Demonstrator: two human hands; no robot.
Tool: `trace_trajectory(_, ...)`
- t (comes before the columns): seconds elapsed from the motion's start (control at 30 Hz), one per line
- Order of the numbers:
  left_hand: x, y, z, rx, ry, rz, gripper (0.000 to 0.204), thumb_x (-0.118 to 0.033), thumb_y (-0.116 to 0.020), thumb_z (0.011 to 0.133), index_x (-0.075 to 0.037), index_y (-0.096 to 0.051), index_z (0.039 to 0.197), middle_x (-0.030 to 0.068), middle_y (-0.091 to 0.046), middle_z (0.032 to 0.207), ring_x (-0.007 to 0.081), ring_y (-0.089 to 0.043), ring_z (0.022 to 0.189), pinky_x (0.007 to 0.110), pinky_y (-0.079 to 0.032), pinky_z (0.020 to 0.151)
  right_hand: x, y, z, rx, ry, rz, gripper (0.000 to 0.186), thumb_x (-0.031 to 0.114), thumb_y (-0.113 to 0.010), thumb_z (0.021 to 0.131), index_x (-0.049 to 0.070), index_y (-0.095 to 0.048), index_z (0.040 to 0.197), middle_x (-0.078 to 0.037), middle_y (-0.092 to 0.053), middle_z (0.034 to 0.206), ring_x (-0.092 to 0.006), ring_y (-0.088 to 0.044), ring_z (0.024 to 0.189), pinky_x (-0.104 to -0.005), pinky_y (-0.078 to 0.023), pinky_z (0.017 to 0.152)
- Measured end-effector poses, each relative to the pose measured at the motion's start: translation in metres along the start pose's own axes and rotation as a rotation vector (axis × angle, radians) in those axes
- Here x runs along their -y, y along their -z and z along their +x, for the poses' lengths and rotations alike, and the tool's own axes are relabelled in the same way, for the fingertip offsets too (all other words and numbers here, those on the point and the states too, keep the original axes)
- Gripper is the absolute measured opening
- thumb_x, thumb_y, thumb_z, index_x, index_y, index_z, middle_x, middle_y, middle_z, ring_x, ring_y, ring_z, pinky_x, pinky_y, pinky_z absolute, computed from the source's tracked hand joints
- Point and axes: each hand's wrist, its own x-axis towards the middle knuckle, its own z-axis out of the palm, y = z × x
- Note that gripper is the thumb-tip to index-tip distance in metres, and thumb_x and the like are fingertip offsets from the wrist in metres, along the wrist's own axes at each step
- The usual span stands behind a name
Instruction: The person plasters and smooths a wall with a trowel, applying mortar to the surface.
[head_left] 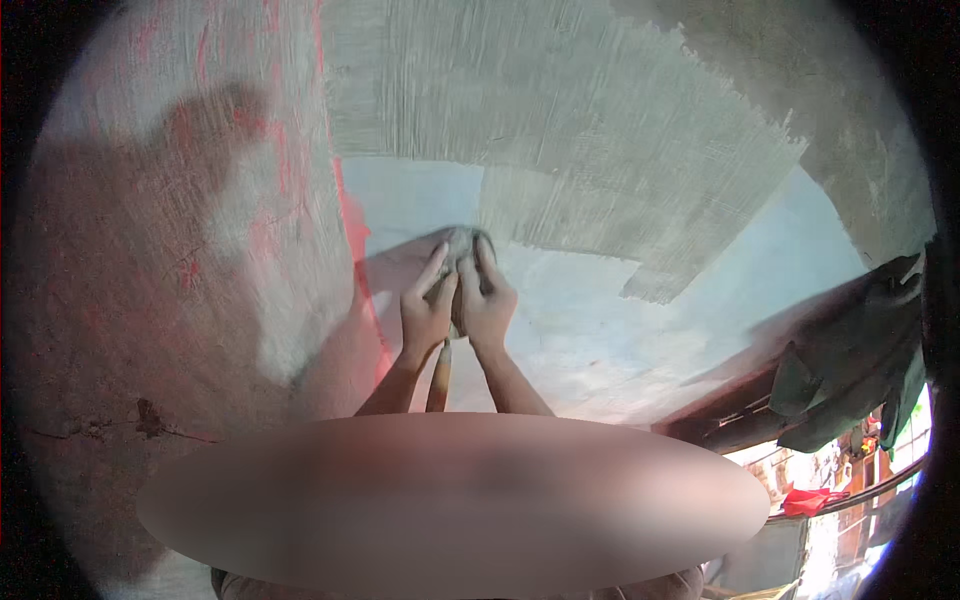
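Note:
Both my left hand and my right hand are raised side by side in the middle of the head view, fingers closed around a grey, mottled object against the pale plastered surface. I cannot make out exactly what this object is. A tool handle with a worn wooden look hangs just below it, between my wrists; whether it joins the grey object is unclear. Brushed grey-green coating covers the area above my hands. A red streak runs down the surface to the left of my left hand.
Rough, cracked plaster stretches across the left side. Dark hanging cloth occupies the right edge, above a curved rail with a red cloth and a bright cluttered opening. A blurred oval hides the lower middle.

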Motion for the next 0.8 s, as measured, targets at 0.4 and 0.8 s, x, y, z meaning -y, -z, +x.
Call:
trace_trajectory(0.4,0.000,0.001,0.008,0.007,-0.114,-0.087,0.044,-0.001,-0.061,0.098,0.009,-0.057,0.141,0.0196,-0.064,0.141,0.0216,-0.060,0.130,0.033,-0.045,0.111,-0.001,-0.004,0.006,-0.031,0.179,0.143,0.044,0.017,-0.069,0.097,0.004,-0.064,0.139,-0.018,-0.077,0.098,-0.0068,-0.061,0.080,-0.0259,-0.052,0.075)
trace_trajectory(0.8,-0.018,-0.003,0.021,-0.012,-0.204,-0.024,0.043,-0.005,-0.062,0.099,0.007,-0.059,0.140,0.0171,-0.067,0.138,0.0154,-0.061,0.125,0.029,-0.046,0.107,0.019,-0.002,0.020,-0.023,0.261,0.210,0.044,0.015,-0.068,0.097,-0.002,-0.063,0.138,-0.025,-0.073,0.121,-0.0144,-0.070,0.099,-0.0297,-0.053,0.088)
